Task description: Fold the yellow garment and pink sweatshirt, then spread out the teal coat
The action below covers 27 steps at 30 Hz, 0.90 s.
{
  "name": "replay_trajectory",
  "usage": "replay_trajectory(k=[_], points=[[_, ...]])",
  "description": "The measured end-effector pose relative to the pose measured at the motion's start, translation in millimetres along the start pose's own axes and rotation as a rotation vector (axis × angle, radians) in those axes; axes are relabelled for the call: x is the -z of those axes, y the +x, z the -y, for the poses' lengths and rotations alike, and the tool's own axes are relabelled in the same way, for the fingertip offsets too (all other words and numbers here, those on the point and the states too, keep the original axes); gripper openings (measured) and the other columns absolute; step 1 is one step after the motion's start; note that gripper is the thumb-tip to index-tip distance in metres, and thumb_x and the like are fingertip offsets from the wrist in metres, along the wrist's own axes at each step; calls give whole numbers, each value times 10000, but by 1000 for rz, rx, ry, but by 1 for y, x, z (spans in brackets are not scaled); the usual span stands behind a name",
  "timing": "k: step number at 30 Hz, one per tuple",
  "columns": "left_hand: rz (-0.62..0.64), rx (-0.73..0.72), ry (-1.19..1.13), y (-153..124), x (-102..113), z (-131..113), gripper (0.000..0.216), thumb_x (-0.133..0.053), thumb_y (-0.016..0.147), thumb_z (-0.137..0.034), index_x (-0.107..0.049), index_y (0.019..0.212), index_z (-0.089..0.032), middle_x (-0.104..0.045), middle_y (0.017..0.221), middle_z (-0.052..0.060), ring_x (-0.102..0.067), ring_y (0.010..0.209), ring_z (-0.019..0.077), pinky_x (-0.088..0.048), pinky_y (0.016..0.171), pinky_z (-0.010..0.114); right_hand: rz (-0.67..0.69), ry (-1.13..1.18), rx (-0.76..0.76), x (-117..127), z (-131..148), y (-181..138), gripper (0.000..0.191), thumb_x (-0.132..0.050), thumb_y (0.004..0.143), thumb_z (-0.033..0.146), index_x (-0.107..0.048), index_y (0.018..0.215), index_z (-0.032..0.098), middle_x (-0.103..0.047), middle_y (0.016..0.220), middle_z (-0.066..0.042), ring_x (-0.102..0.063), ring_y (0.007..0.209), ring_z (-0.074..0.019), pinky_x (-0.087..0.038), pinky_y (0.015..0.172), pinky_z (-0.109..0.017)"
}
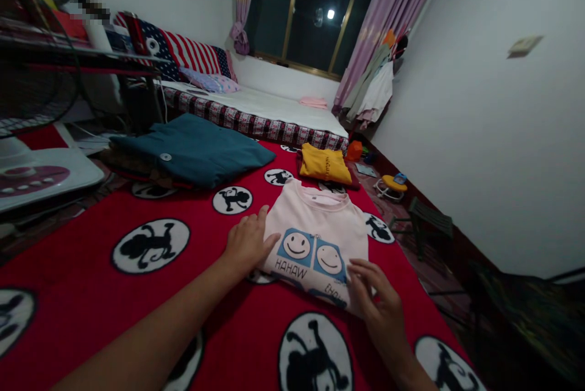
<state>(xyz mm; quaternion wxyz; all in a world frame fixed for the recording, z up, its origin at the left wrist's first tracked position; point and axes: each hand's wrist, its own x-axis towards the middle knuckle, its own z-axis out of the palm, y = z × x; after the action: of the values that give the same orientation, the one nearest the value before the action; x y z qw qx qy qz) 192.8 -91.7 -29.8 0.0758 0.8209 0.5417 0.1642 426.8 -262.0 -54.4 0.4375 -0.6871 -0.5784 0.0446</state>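
Note:
A pale pink sweatshirt (350,226) lies folded into a compact shape on a red blanket (201,293). Its front carries two smiley faces on blue squares and dark lettering, and the neckline points away from me. My left hand (247,242) rests at the sweatshirt's left edge, fingers and thumb spread apart. At the lower right edge is my right hand (377,293), its fingers loosely bent and touching or just over the cloth. No fabric shows pinched in either hand.
Beyond the sweatshirt sits a folded yellow garment (325,162); a teal garment (196,147) lies at the left. A bed (274,102) stands under the window. A fan base (46,175) is at far left, and a small stool (393,184) and a folding seat (429,217) are on the right.

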Motion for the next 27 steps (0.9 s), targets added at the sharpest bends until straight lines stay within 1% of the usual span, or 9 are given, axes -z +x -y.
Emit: replay_trajectory(k=[3, 6, 9, 12, 15, 18, 22, 24, 27], points=[[99, 96, -10, 3, 13, 4, 721, -526, 839, -506, -334, 1436, -150, -670, 1099, 166, -621, 1049, 330, -475, 841, 407, -84, -98, -174, 14, -29, 14, 378, -534, 821, 459, -616, 1096, 213, -626, 1169, -149, -601, 1082, -293, -493, 922, -463], [195, 149, -61, 6, 17, 8, 727, -526, 810, -557, -373, 1407, -171, -677, 1105, 159, -627, 1053, 338, -474, 846, 419, 3, -140, -366, 24, -49, 29, 547, -528, 789, 532, -564, 1203, 176, -671, 1095, -148, -647, 991, -292, -498, 892, -451], [244, 149, -105, 6, 14, 12, 695, -558, 778, -565, -443, 1353, -191, -653, 1176, 163, -602, 1100, 367, -465, 872, 452, 40, -147, -446, 27, -56, 42, 652, -541, 775, 564, -522, 1275, 147, -705, 1018, -135, -659, 974, -291, -482, 898, -445], [232, 138, -248, 1, 8, 16, 665, -630, 749, -483, -472, 1326, -193, -648, 1187, 144, -610, 1088, 346, -476, 874, 424, 17, 24, -519, 20, -51, 49, 764, -596, 728, 573, -468, 1332, 124, -697, 1046, -147, -665, 960, -289, -505, 854, -427], [132, 98, -484, -5, 3, 15, 601, -670, 736, -297, -498, 1300, -178, -634, 1208, 110, -613, 1082, 271, -485, 888, 345, -33, 273, -621, 6, -38, 47, 947, -709, 626, 515, -359, 1412, 120, -628, 1208, -183, -655, 995, -299, -539, 802, -405], [-64, -51, -558, -13, 6, 0, 459, -611, 763, -142, -565, 1217, -188, -643, 1159, 77, -610, 1054, 223, -477, 920, 329, -107, 449, -637, -7, -22, 45, 987, -734, 599, 430, -317, 1446, 146, -557, 1322, -182, -630, 1063, -310, -546, 826, -400], [-217, -437, -377, -19, 9, -48, 272, -501, 844, -62, -652, 1034, -185, -659, 1009, 77, -609, 973, 208, -493, 866, 332, -163, 381, -448, -11, 4, 63, 719, -628, 695, 486, -512, 1324, 158, -525, 1381, -140, -509, 1246, -309, -439, 1013, -425], [-207, -615, -212, -21, -2, -79, 218, -489, 875, -89, -671, 971, -162, -664, 979, 109, -609, 962, 237, -508, 821, 358, 25, 230, -302, -8, 23, 81, 638, -534, 770, 585, -578, 1259, 177, -558, 1352, -121, -475, 1282, -302, -371, 1063, -438], [-142, -838, -91, -25, -35, -119, 222, -496, 881, -122, -678, 1008, -123, -685, 968, 147, -633, 933, 256, -518, 804, 381, 420, -101, -171, -5, 54, 103, 683, -452, 808, 698, -571, 1276, 215, -654, 1205, -120, -580, 1148, -326, -418, 969, -445]])
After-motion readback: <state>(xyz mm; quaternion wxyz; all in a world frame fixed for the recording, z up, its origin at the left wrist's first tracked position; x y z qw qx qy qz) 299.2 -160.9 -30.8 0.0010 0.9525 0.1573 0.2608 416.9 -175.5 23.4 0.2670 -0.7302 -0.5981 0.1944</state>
